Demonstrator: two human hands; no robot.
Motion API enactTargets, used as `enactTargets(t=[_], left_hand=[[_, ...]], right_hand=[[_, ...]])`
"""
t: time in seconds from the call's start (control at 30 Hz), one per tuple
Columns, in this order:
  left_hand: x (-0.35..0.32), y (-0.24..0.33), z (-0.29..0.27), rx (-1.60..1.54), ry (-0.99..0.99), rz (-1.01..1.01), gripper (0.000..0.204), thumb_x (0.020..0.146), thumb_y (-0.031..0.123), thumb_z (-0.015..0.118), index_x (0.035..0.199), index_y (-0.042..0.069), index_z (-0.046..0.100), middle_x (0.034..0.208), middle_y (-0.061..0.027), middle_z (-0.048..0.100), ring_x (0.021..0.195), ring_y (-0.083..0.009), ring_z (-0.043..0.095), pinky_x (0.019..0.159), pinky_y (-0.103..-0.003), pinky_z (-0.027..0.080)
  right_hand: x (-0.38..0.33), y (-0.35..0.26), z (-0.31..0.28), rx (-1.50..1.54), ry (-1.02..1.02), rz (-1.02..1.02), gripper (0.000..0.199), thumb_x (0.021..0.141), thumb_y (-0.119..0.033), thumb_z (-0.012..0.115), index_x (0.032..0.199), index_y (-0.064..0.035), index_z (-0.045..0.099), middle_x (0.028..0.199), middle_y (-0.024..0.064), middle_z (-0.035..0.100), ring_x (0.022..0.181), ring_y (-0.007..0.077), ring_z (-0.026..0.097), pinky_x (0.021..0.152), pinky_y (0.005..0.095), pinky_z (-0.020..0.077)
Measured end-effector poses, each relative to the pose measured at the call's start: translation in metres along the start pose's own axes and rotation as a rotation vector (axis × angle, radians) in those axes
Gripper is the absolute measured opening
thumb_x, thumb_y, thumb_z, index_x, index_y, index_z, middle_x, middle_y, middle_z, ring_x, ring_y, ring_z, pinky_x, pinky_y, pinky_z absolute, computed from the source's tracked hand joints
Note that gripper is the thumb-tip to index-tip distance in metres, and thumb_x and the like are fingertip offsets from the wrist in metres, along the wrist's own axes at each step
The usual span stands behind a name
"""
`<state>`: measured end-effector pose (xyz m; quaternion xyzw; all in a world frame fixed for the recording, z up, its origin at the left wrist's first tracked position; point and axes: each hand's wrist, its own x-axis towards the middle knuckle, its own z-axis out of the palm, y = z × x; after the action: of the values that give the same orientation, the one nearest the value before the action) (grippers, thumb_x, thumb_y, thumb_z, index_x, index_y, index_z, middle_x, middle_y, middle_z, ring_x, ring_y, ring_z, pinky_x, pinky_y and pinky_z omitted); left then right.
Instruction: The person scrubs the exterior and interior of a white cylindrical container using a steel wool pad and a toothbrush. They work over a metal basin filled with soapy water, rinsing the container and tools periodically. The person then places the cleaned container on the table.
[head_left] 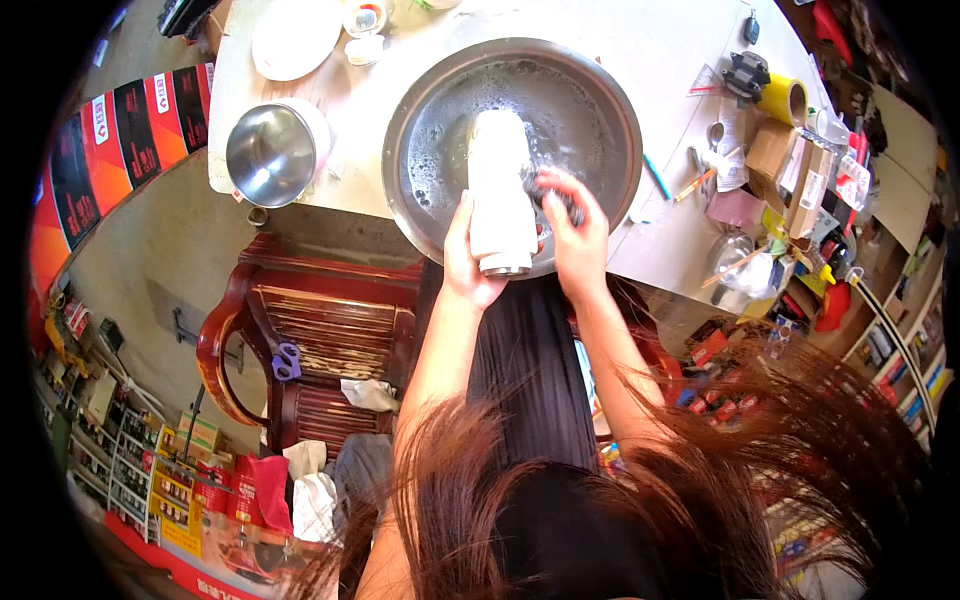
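Where the left hand (467,258) cups the near end of a white, smooth-sided cylindrical bottle (500,190), the bottle's long axis runs almost straight away from the body, from about 6 o'clock by the palm toward 12 o'clock, its far end leaning a little toward 11. That hand is clamped on the bottle from its 9 o'clock side, thumb along the wall, the other fingers mostly hidden behind it. At the bottle's 3 o'clock side, the right hand (578,225) is curled around a dark, rough-looking scrubber (573,210), fingertips bent inward toward the white wall; whether the scrubber touches the wall or sits just beside it, I cannot tell. Both hands are close to the bottle, the left one in plain contact.

The bottle lies over the wide, round, grey metal basin (397,180), its near end reaching the basin's 6 o'clock rim. Bubbles float on the cloudy water (440,130), clearest toward 10 o'clock. The bottle's body is glaringly bright, so fine marks on it are lost; a dark, metallic-looking band rings the near end. Its far end fades into glare, its shape unclear.
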<state>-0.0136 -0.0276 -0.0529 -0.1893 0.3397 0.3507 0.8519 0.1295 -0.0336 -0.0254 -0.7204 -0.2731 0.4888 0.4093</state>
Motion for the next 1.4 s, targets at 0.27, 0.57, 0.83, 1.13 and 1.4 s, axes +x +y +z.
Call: enactTargets(t=[0.27,0.57,0.83,1.13,1.4], left_hand=[[-0.012,-0.008,0.035,0.204,0.194,-0.045,0.050,0.103,0.039,0.047,0.140,0.006,0.048,0.129,-0.0107,0.062,0.115,-0.0225,0.063,0.097,-0.038,0.053],[-0.021,-0.015,0.028,0.511,0.118,0.054,0.060,0.105,0.047,0.037,0.153,0.011,0.030,0.142,-0.0110,0.051,0.123,-0.0195,0.057,0.100,-0.037,0.052],[-0.016,-0.011,0.010,0.114,0.033,-0.067,0.063,0.102,0.045,0.042,0.139,-0.006,0.043,0.120,-0.0254,0.063,0.097,-0.0365,0.069,0.083,-0.044,0.060],[-0.008,-0.007,0.012,0.182,0.135,0.010,0.057,0.105,0.048,0.038,0.134,0.000,0.049,0.116,-0.0159,0.067,0.099,-0.0286,0.070,0.084,-0.040,0.059],[-0.010,-0.001,0.025,0.270,0.147,0.091,0.053,0.104,0.044,0.043,0.142,0.006,0.044,0.131,-0.0112,0.059,0.115,-0.0223,0.062,0.094,-0.038,0.055]], right_hand=[[0.001,-0.028,-0.007,-0.448,-0.275,-0.354,0.039,0.097,-0.016,0.048,0.133,-0.0064,0.061,0.151,0.0149,0.042,0.146,0.0385,0.028,0.119,0.0473,0.0209],[0.061,0.021,0.005,0.584,-0.071,0.428,0.037,0.098,-0.026,0.058,0.128,-0.0036,0.057,0.110,0.0090,0.066,0.092,0.0166,0.065,0.082,0.0295,0.0540],[0.056,0.053,0.013,0.445,0.131,0.305,0.034,0.095,-0.020,0.062,0.121,0.0011,0.060,0.109,0.0101,0.066,0.100,0.0160,0.062,0.090,0.0290,0.0486],[0.047,0.054,0.010,0.837,0.124,0.350,0.020,0.100,-0.011,0.059,0.117,-0.0002,0.062,0.118,0.0093,0.064,0.114,0.0198,0.057,0.101,0.0351,0.0442],[-0.018,-0.019,-0.007,-0.179,-0.285,-0.275,0.029,0.098,-0.013,0.051,0.121,-0.0079,0.068,0.143,0.0099,0.052,0.148,0.0343,0.027,0.119,0.0472,0.0217]])
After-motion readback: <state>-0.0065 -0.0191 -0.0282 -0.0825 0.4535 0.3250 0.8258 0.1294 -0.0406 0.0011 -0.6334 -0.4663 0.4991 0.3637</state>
